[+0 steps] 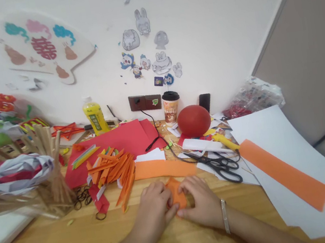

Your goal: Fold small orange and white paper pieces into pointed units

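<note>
A small piece of folded orange paper [177, 195] lies between my two hands near the table's front. My left hand [155, 204] presses its left side, fingers bent together and thumb at the lower edge. On the right side, my right hand [201, 199] holds the same paper between curved fingers and thumb. Just behind the hands is an orange paper strip [165, 168]. A pile of folded orange strips [112, 166] sits to the left, on red paper [124, 137]. Black scissors [218, 164] rest to the right.
Another orange strip [284, 174] lies on white sheets [262, 130] at the right. A red balloon-like object [193, 120], a cup [171, 107] and a yellow bottle [95, 115] stand at the back. Wooden sticks [44, 156] fill a container at the left.
</note>
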The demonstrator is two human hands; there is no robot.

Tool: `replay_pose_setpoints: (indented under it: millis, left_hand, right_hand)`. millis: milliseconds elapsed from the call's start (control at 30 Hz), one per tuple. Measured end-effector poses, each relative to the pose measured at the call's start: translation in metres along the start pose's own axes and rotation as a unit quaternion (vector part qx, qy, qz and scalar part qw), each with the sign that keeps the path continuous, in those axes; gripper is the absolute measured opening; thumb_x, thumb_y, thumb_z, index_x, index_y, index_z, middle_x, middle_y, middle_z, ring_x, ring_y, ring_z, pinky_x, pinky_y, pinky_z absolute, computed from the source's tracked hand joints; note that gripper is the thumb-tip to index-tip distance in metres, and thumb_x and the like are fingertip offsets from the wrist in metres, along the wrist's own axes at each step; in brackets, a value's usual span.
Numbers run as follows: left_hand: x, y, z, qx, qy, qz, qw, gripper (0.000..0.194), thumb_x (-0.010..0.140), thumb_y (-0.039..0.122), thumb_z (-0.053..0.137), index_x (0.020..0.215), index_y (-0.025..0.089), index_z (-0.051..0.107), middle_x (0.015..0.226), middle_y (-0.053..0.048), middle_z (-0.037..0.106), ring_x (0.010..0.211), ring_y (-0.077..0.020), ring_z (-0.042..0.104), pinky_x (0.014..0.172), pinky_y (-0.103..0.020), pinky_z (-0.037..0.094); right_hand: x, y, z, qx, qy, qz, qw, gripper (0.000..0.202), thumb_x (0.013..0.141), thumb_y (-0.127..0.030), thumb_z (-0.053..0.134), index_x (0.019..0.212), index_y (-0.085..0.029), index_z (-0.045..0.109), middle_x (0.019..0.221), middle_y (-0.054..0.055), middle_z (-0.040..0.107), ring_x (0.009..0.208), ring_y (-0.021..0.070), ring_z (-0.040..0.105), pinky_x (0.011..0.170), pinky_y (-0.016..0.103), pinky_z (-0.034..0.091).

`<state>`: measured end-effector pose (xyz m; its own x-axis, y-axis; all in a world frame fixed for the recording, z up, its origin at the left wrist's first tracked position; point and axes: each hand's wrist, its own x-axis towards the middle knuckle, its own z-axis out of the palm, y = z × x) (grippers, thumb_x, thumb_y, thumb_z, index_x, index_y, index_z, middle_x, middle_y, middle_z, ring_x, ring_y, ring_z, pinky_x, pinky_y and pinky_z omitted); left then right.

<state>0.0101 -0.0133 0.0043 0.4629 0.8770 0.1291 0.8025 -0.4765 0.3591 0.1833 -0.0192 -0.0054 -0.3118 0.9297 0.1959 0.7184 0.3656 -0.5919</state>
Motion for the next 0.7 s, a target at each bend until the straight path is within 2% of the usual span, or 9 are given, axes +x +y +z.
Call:
replay_pose_setpoints:
  millis: [67,133,267,300,367,433,500,567,700]
  left_hand:
    - [0.000,0.000,-0.001,-0.002,-0.002,-0.006,1.000,0.015,0.076,0.030,0.063,0.068,0.019,0.057,0.079,-0.002,0.055,0.081,-0.0210,0.051,0.072,-0.033,0.036]
    - [-0.001,-0.001,-0.001,0.005,0.004,-0.010,1.000,0.017,0.075,0.033,0.065,0.069,0.019,0.057,0.080,-0.003,0.056,0.080,-0.0209,0.051,0.072,-0.033,0.037]
    - [0.002,-0.017,-0.003,0.061,0.062,0.014,0.996,0.011,0.081,0.030,0.060,0.081,0.018,0.060,0.087,-0.005,0.060,0.083,-0.0230,0.054,0.072,-0.036,0.041]
    - [0.003,-0.024,-0.004,0.070,0.082,0.037,0.993,0.010,0.084,0.027,0.056,0.087,0.018,0.061,0.092,-0.006,0.061,0.087,-0.0239,0.055,0.074,-0.037,0.043]
    - [0.007,-0.039,-0.006,0.061,0.110,0.127,0.984,0.019,0.090,0.022,0.046,0.104,0.020,0.059,0.110,-0.008,0.061,0.103,-0.0239,0.054,0.083,-0.039,0.044]
    - [0.011,-0.052,-0.009,0.053,0.101,0.229,0.967,0.026,0.093,0.020,0.038,0.112,0.021,0.057,0.119,-0.008,0.060,0.112,-0.0217,0.051,0.090,-0.039,0.043]
    - [0.012,-0.058,-0.012,0.056,0.079,0.281,0.955,0.028,0.094,0.018,0.036,0.113,0.021,0.057,0.118,-0.007,0.062,0.112,-0.0198,0.053,0.094,-0.039,0.043]
    - [0.011,-0.057,-0.015,0.060,0.073,0.289,0.953,0.027,0.094,0.019,0.038,0.109,0.021,0.060,0.113,-0.007,0.064,0.109,-0.0201,0.055,0.094,-0.039,0.044]
    - [0.005,-0.047,-0.017,0.039,0.088,0.253,0.963,0.024,0.094,0.023,0.040,0.108,0.020,0.059,0.111,-0.008,0.064,0.106,-0.0205,0.056,0.090,-0.037,0.048]
  right_hand:
    - [-0.002,-0.002,0.001,-0.024,-0.003,-0.003,1.000,0.038,0.056,-0.028,0.077,0.084,-0.021,0.052,0.085,-0.001,0.052,0.085,0.0201,0.046,0.075,0.031,0.033]
    - [-0.003,-0.002,0.002,-0.033,-0.010,-0.002,0.999,0.038,0.057,-0.028,0.077,0.085,-0.022,0.052,0.087,-0.001,0.052,0.086,0.0198,0.046,0.076,0.031,0.032]
    - [-0.002,0.000,0.001,-0.033,-0.028,-0.010,0.999,0.040,0.057,-0.029,0.078,0.087,-0.023,0.052,0.090,-0.001,0.053,0.088,0.0202,0.046,0.078,0.032,0.033]
    - [-0.001,0.001,-0.001,-0.028,-0.038,-0.018,0.999,0.041,0.057,-0.029,0.079,0.088,-0.023,0.053,0.090,-0.001,0.053,0.089,0.0201,0.047,0.079,0.032,0.033]
    - [0.002,0.006,-0.006,-0.007,-0.068,-0.050,0.996,0.043,0.057,-0.030,0.080,0.090,-0.022,0.053,0.091,-0.001,0.055,0.088,0.0194,0.048,0.080,0.032,0.035]
    - [0.005,0.012,-0.014,0.019,-0.099,-0.084,0.991,0.046,0.057,-0.031,0.082,0.092,-0.021,0.054,0.092,0.000,0.056,0.087,0.0186,0.050,0.080,0.030,0.037]
    - [0.008,0.018,-0.023,0.033,-0.108,-0.097,0.989,0.048,0.057,-0.030,0.082,0.095,-0.021,0.055,0.094,0.001,0.058,0.089,0.0186,0.051,0.080,0.029,0.038]
    - [0.010,0.023,-0.031,0.023,-0.096,-0.092,0.991,0.047,0.059,-0.026,0.081,0.097,-0.020,0.056,0.097,0.002,0.059,0.092,0.0194,0.051,0.080,0.030,0.038]
    - [0.011,0.026,-0.037,-0.019,-0.053,-0.101,0.993,0.031,0.066,-0.011,0.068,0.095,-0.019,0.058,0.097,0.003,0.059,0.093,0.0194,0.050,0.079,0.030,0.038]
